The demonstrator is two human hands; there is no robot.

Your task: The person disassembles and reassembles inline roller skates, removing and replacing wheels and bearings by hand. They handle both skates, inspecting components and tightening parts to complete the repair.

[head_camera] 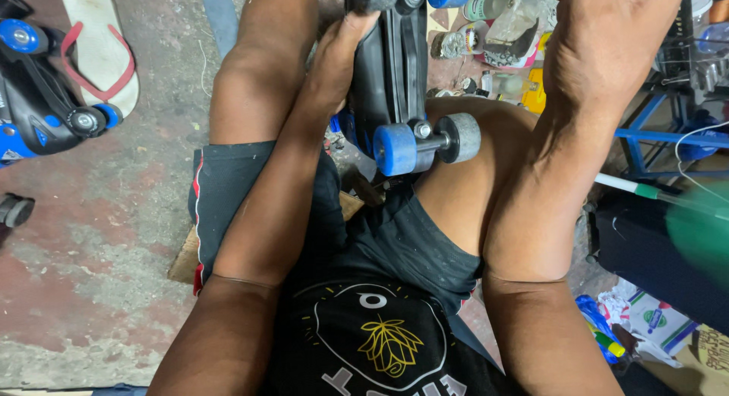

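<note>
A black roller skate (391,69) stands upside down between my knees, its underside towards me. A blue wheel (395,148) and a grey wheel (460,137) sit on the near axle; more wheels show at the top edge. My left hand (338,58) grips the skate's left side, thumb near the upper wheel. My right hand (607,39) is raised at the top right, its fingers cut off by the frame, so what it holds is hidden.
A second black and blue skate (42,92) lies at the far left beside a white flip-flop with red straps (99,50). Bottles, bags and small containers (501,39) clutter the floor ahead. A blue metal frame (661,138) stands at right.
</note>
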